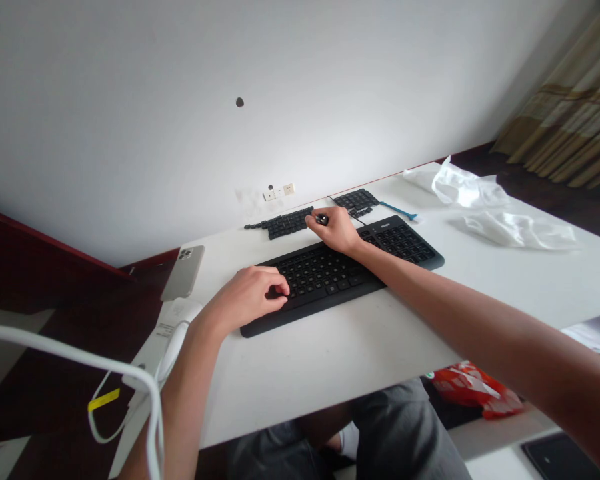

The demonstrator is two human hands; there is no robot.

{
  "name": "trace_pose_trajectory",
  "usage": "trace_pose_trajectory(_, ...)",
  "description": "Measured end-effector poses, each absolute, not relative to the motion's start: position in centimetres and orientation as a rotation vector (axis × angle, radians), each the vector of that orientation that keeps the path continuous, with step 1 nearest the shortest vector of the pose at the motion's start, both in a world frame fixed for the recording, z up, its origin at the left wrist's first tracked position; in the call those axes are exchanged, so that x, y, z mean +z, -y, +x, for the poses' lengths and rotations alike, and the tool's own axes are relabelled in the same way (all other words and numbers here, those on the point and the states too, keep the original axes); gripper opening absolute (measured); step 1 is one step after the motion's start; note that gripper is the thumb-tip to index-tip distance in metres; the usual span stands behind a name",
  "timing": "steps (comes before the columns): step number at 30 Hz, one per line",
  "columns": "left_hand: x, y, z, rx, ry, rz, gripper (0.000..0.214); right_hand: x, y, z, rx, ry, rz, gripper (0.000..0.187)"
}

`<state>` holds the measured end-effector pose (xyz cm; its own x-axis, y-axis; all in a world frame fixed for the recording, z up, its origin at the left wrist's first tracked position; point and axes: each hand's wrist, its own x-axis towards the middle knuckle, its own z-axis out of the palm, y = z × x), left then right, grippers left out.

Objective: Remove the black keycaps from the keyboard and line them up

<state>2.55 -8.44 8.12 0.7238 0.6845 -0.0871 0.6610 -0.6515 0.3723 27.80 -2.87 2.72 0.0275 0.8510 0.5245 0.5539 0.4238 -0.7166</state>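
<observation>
Loose keycaps (291,224) lie on the far side, the keyboard (320,275) seemingly mostly bare; the right hand (339,228) pinches a small black piece (322,219), not yet placed; the left hand (250,295) curls loosely, thumb parted.

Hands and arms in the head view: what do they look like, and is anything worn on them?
The left hand and right hand are ordinary human hands, without gloves. No sleeves cover the visible forearms, and no watch or bracelet shows.
</observation>
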Motion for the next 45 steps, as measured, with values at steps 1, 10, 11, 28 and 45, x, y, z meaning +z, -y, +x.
trace_pose_trajectory(1, 8.12, 8.44, 2.56, 0.085, -1.045, 2.548, 0.011, 2.72, 2.88, 27.80, 0.361, 1.650, -1.245, 0.034)
trace_pose_trajectory(10, 8.07, 8.34, 2.48, 0.064, -1.072, 2.516, 0.006, 2.72, 2.90, 27.85, 0.357, 1.651, -1.261, 0.035)
trace_pose_trajectory(11, 8.07, 8.33, 2.44, 0.065, -1.073, 2.512, 0.006, 2.71, 2.89, 27.86, 0.355, 1.652, -1.264, 0.035)
trace_pose_trajectory(28, 8.34, 8.21, 2.31, 0.019, -1.129, 2.354, 0.007, 2.60, 2.80, 27.92, 0.354, 1.654, -1.238, 0.034)
trace_pose_trajectory(45, 8.38, 8.61, 2.55, 0.038, -1.016, 2.554, 0.012, 2.70, 2.76, 28.00, 0.361, 1.669, -1.237, 0.033)
